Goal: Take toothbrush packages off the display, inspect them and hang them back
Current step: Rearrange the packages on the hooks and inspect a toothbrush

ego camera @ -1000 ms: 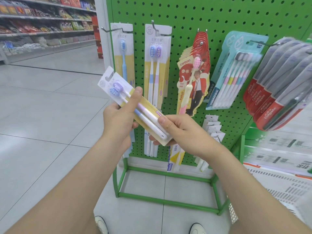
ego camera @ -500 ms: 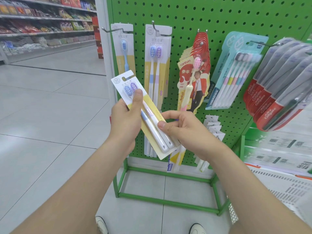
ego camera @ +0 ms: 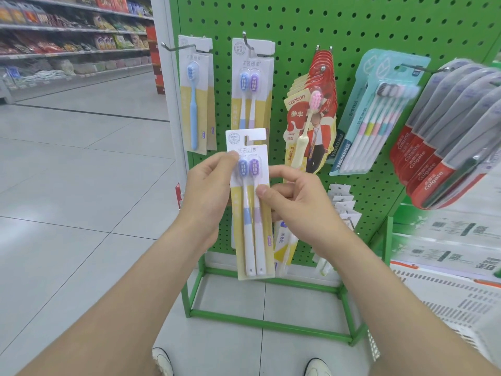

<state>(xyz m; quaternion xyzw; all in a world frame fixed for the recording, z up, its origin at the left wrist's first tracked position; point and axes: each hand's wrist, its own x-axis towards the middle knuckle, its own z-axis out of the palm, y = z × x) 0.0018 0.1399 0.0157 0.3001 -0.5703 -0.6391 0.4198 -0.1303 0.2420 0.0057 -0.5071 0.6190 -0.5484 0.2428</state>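
The twin-brush package (ego camera: 252,207) stands upright below the hook (ego camera: 248,40) that carries its matching packs (ego camera: 252,85) on the green pegboard (ego camera: 298,28). The left hand (ego camera: 208,191) pinches its left edge beside the brush heads, and the right hand (ego camera: 295,202) grips its right edge, thumb on the front and fingers behind. Rehanging looks like the step in hand: raise the card straight up toward that hook and hold it level, so the notch in its hang tab (ego camera: 257,135) meets the hook's tip squarely. Then slide it back against the packs hanging there.
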